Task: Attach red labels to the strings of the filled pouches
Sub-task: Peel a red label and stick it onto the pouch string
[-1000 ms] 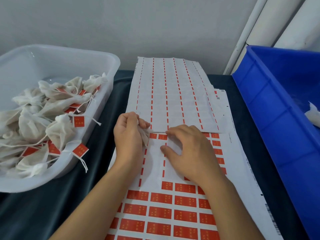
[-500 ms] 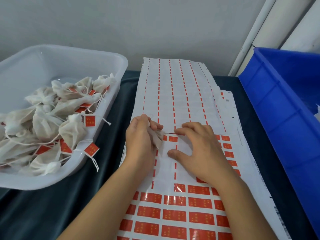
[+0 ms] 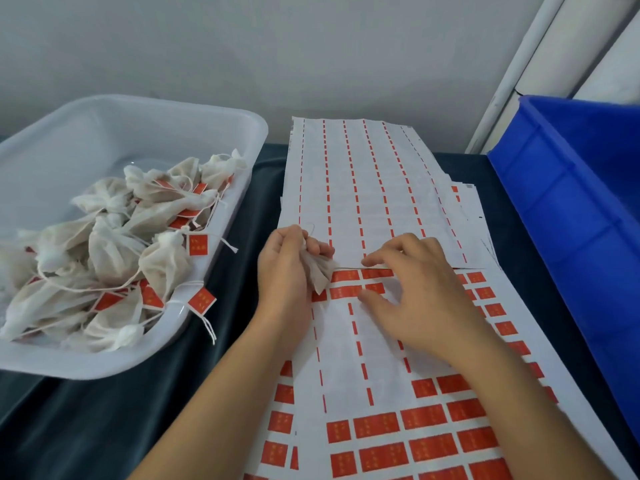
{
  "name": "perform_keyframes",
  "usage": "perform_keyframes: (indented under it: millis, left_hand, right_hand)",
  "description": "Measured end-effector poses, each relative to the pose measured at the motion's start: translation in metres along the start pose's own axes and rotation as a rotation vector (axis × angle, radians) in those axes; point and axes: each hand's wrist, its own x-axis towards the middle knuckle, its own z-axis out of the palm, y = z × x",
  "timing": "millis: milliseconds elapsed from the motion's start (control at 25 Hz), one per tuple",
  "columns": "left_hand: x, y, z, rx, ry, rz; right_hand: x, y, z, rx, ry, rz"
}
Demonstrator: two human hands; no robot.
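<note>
Head view: dark teal cloth-covered table (image 3: pixel 86 427) against a plain grey wall (image 3: pixel 277 46), white pipes at upper right. Translucent white plastic tub (image 3: pixel 145 119) sits at left, its near rim close to the table's front edge; inside, a heap of filled white cloth pouches (image 3: pixel 114 251) with strings, several already carrying red rectangular labels, two of which hang over the tub's right rim. Blue plastic crate (image 3: pixel 571 209) stands at right, its wall running along the table's right side. Between tub and crate lie white label sheets: a used sheet (image 3: pixel 363 188) with only thin red strips, overlapping the far end of a sheet of red labels (image 3: pixel 415 420) that reaches the near edge of frame. A strip of bare cloth lies between tub and sheets; a narrower one between sheets and crate. Left hand (image 3: pixel 287 271) curled around a small white cloth pouch (image 3: pixel 317 271), the pouch's lower corner touching the label sheet; string end barely visible above the fingers. Right hand (image 3: pixel 419 292) rests on the label sheet, fingers loosely bent, fingertips at a red label row just beside the pouch; whether it pinches a label I cannot tell.
</note>
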Motion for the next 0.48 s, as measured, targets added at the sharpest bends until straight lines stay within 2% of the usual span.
perform_keyframes:
  millis: [80,200,320,480]
  left_hand:
    - [-0.001,-0.001,0.0,-0.065,-0.011,-0.002]
    - [-0.004,-0.002,0.0,-0.076,-0.031,0.017]
    - [-0.005,-0.004,0.002,-0.015,-0.022,0.044]
    - [-0.008,-0.004,0.004,0.065,-0.058,0.102]
  right_hand:
    - [-0.003,-0.019,0.01,-0.034,0.135,0.075]
    - [-0.012,-0.037,0.025,-0.114,0.174,0.15]
    - [-0.021,-0.042,0.032,-0.196,0.253,0.134]
    - [-0.02,-0.042,0.035,-0.183,0.256,0.151]
